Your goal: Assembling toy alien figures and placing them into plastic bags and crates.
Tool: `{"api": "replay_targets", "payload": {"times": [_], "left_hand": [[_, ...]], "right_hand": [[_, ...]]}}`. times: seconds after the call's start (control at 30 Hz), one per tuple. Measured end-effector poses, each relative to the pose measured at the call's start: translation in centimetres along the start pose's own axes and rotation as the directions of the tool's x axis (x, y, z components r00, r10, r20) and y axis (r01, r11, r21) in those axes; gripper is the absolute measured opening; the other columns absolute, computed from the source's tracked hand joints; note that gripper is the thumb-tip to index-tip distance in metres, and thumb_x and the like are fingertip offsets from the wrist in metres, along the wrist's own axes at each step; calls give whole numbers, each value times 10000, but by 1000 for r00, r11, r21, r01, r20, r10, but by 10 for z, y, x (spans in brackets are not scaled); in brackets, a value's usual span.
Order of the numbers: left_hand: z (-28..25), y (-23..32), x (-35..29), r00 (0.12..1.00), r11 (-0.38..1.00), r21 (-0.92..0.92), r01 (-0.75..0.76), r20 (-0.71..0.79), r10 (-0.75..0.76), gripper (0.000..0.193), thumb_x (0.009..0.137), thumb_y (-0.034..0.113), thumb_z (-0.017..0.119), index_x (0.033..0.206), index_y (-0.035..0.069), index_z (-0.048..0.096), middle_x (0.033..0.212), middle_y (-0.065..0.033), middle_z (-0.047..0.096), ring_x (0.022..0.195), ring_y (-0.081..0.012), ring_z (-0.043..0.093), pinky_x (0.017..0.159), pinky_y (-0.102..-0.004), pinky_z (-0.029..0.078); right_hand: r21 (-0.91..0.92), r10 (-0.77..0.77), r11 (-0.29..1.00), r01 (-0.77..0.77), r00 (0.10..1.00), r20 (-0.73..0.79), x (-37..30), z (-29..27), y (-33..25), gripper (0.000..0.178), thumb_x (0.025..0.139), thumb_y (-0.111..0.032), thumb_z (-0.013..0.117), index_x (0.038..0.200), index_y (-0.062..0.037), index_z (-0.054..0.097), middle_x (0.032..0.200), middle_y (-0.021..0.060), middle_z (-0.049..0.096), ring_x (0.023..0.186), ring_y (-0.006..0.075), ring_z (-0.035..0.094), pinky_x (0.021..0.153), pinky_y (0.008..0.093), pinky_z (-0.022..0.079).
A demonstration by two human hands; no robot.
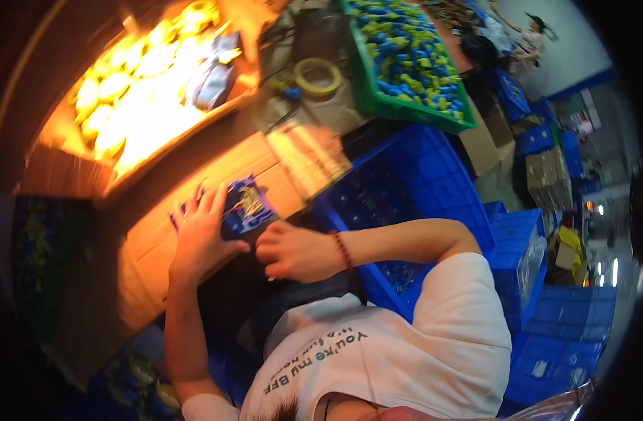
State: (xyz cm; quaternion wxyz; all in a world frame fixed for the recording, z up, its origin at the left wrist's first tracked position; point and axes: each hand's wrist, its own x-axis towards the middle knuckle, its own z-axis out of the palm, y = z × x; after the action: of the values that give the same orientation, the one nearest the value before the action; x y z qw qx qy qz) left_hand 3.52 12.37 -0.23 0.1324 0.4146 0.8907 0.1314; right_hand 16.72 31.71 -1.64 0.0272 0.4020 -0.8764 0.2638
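A dark blue-purple casing [231, 222] with gold-coloured parts inside lies on the cardboard work surface [153, 249]. My left hand [198, 235] rests over its left part, fingers spread and stretched out, thumb toward the near side. They cover some of the casing. Close to its lower right corner is my right hand [300, 251], fingers curled in. A small pale tip shows below those fingers; what they hold is mostly hidden.
Behind stands a brightly lit carton [188, 144] of yellow pieces. A tape roll [317, 76] lies near a green crate [412, 111] of blue and yellow parts. At right are a blue bin [440, 165] and stacked blue crates [563, 312]. A person [528, 43] is far off.
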Motion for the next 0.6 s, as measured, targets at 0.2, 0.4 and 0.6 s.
{"api": "replay_targets", "payload": {"times": [0.2, 0.4, 0.6], "left_hand": [[15, -24, -6, 940, 968, -200, -151, -332, 78, 573, 754, 274, 806, 1265, 119, 597, 1304, -112, 590, 1360, -382, 432, 1118, -627, 265], [20, -7, -9, 879, 986, 136, -97, -453, 149, 237, 836, 176, 732, 1065, 134, 689, 1127, -24, 651, 1270, -298, 529, 1099, -671, 283], [45, -3, -2, 881, 989, 94, -115, -450, 145, 135, 854, 156, 712, 985, 137, 688, 963, -10, 670, 1191, -255, 581, 1070, -657, 320]], "right_hand": [[427, 420, 840, -334, 899, -124, -2, -53, 48, 159, 842, -23, 749, 974, -26, 660, 1134, 121, 631, 1134, 268, 601, 978, 368, 475], [692, 535, 587, -420, 843, 58, 10, -36, 80, 130, 939, -61, 690, 1030, 9, 627, 926, 21, 670, 864, 92, 647, 786, 251, 531], [664, 493, 526, -531, 827, 271, 36, -41, 87, 82, 966, -21, 633, 1033, 8, 597, 931, 9, 634, 880, 63, 603, 811, 236, 506]]}}
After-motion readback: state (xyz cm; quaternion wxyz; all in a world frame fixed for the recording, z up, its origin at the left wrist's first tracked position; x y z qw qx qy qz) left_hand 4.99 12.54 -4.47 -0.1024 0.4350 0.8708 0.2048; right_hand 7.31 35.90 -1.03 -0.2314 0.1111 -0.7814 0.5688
